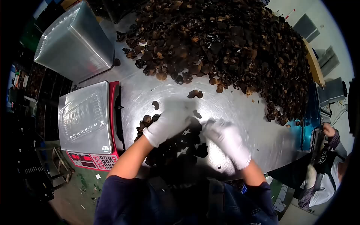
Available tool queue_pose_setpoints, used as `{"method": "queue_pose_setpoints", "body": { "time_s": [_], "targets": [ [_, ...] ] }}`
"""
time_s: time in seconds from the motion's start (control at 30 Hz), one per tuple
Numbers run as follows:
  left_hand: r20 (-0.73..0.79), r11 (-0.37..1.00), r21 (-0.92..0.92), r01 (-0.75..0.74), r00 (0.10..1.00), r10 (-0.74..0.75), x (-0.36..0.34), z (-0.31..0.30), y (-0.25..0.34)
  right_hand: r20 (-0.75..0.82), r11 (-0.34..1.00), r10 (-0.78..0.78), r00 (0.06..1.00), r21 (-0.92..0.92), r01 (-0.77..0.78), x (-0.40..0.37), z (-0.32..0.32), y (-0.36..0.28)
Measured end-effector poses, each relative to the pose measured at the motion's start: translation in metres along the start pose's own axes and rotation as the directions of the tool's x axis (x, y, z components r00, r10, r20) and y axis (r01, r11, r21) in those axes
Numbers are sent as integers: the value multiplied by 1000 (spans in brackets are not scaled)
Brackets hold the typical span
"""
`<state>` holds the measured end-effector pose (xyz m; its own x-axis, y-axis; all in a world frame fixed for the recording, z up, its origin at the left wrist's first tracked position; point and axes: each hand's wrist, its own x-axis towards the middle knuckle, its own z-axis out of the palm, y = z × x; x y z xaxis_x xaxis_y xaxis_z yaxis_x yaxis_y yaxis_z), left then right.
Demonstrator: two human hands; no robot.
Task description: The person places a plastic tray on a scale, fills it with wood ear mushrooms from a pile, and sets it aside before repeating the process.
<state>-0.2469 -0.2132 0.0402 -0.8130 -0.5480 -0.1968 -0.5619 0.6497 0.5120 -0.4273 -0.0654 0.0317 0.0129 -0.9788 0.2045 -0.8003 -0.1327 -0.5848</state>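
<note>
Two-handed work fills the head view, my only feed. The left hand, gloved and blurred, is above the far edge of a small pile of dark pieces; I can't tell whether its fingers are spread or pinching. The right hand, also gloved, is just beside that pile with fingers curled in, and blur at the tips keeps me from telling whether they hold a piece.

The small pile lies on the metal table, close to the person's body. I'd worry about its near edge: a sweep towards the body could tip pieces off. Beyond is a large heap, loosely banked; a knock at its front could send pieces sliding in among the sorting space. On the left, the scale carries a clear tray, and a wide left elbow could jog it and upset the reading.
</note>
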Motion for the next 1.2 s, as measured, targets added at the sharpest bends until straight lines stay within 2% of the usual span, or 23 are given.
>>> {"method": "queue_pose_setpoints", "body": {
  "time_s": [0.07, 0.1, 0.17, 0.2, 0.3, 0.33, 0.43, 0.47, 0.5, 0.57, 0.6, 0.63, 0.7, 0.73, 0.83, 0.9, 0.97, 1.0, 1.03, 1.1, 1.13, 1.17, 1.2],
  "targets": [
    [122, 969, -233, -87, 985, 118, -13, 5, 2, -237, 978, 136, 962, -124, -169, 41, -19, 15],
    [117, 969, -231, -86, 986, 116, -11, 4, 5, -321, 938, 305, 897, -62, -341, 60, -19, 25],
    [148, 995, -101, -15, 988, 30, -3, 1, 13, -298, 808, 385, 874, -349, -475, 90, -8, 63],
    [-78, 985, -117, -125, 990, 117, 0, 14, 1, -308, 838, 350, 884, -318, -443, 91, 6, 80],
    [-91, 977, -189, 100, 989, -119, 21, -11, 2, -379, 920, 273, 884, -165, -355, 71, 22, 91],
    [-369, 1000, -23, 3, 929, -11, 28, 0, -9, -345, 921, 340, 875, -68, -385, 58, 19, 83],
    [-413, 976, -211, -44, 909, -48, 50, 13, -17, -143, 891, 427, 893, 237, -388, 21, 3, 52],
    [-441, 972, -209, -107, 897, 4, 62, 31, -28, -7, 916, 373, 928, 163, -367, 11, -2, 54],
    [-442, 972, -209, -109, 897, 5, 61, 28, -22, 73, 830, 335, 939, 449, -331, 5, 3, 56],
    [-319, 948, -314, -50, 946, -55, 54, 15, -6, 121, 856, 411, 904, 291, -428, 15, -14, 40],
    [-399, 997, 79, -27, 915, 56, 55, 28, -14, 24, 849, 480, 877, 238, -471, 29, -19, 32],
    [-405, 996, 84, -26, 912, 59, 49, 20, -7, -76, 835, 536, 841, 190, -516, 47, -22, 30],
    [-43, 1000, -13, -3, 999, 2, 33, 8, 8, -292, 912, 410, 864, 115, -394, 78, -6, 54],
    [-130, 988, -39, -147, 981, 141, 33, 34, -7, -306, 945, 302, 903, -30, -326, 93, 2, 58],
    [-69, 989, -64, -133, 989, 129, 14, 32, 6, -196, 926, 39, 980, -362, -109, 118, 31, 78],
    [-100, 983, -72, -168, 982, 161, 8, 23, 11, -204, 931, 22, 979, -352, -94, 115, 30, 82],
    [-167, 994, -83, -70, 984, 56, 10, 17, 8, -281, 980, 184, 942, -28, -199, 100, 19, 84],
    [-19, 988, 60, 145, 989, -144, 16, -3, 18, -321, 974, 222, 921, 114, -195, 83, 3, 69],
    [-19, 988, 61, 143, 990, -142, 25, -2, 6, -291, 970, 223, 931, 158, -183, 59, -9, 71],
    [-648, 992, 46, -120, 752, 121, 44, 9, -24, 234, 888, 423, 876, 88, -452, 12, -73, 14],
    [-607, 1000, 8, 1, 795, 4, 53, 0, -27, 418, 971, 115, 901, 145, -191, -26, -92, 24],
    [-559, 993, -24, 118, 822, -111, 63, -9, -28, 655, 786, 334, 678, 204, -584, -59, -110, 11],
    [-514, 982, 2, 186, 843, -159, 70, -12, -30, 709, 959, 142, 691, 74, -273, -60, -134, -15]
  ]
}}
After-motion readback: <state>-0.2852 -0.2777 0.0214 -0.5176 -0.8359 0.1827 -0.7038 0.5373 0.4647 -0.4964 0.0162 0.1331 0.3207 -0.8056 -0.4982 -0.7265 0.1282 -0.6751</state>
